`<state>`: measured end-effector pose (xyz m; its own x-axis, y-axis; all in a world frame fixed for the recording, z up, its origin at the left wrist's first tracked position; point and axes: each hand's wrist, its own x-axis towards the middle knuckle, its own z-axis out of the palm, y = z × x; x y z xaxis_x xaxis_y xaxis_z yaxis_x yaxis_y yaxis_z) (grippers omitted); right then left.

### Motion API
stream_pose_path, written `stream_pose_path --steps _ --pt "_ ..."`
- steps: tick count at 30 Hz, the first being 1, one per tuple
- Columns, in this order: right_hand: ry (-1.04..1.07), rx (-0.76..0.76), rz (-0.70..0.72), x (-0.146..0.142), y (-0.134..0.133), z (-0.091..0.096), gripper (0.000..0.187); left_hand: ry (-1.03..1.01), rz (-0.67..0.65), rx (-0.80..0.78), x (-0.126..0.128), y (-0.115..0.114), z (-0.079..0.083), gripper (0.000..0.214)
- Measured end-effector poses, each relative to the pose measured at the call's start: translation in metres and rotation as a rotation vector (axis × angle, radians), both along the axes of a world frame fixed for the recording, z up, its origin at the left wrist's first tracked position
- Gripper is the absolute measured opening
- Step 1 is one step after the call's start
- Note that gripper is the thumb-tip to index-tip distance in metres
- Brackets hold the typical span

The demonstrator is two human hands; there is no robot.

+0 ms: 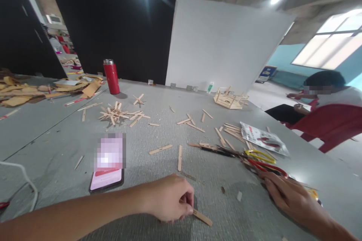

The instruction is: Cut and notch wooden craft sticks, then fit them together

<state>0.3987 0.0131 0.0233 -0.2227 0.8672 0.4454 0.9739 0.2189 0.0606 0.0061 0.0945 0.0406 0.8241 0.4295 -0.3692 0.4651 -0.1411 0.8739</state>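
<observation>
Left hand [173,200]: forearm slanting in from lower left; fingers curled, pinching one end of a flat tan wooden stick [203,218] at the grey tabletop [138,165]. Right hand [295,201]: back uppermost, fingers extended against red-handled pliers [268,167]; grip indeterminable.

Flat tan stick [204,218], one end pinched in our grip, free end slanting rightward and toward us, red-handled tool [256,164] farther right, handles turned our way, partly covered.
</observation>
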Motion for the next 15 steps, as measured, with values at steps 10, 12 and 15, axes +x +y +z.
stream_pose_path --steps 10,12,15 --pt "-0.11 0.009 -0.086 -0.047 0.055 0.024 0.03 0.01 -0.006 -0.076 0.003 0.005 -0.007 0.01" --pt "-0.11 0.039 -0.193 -0.047 0.065 0.039 0.03 0.012 -0.003 -0.066 0.003 0.004 -0.005 0.009" --pt "-0.09 0.001 -0.237 -0.036 0.07 0.06 0.02 0.004 0.007 -0.044 0.002 0.003 -0.004 0.008"
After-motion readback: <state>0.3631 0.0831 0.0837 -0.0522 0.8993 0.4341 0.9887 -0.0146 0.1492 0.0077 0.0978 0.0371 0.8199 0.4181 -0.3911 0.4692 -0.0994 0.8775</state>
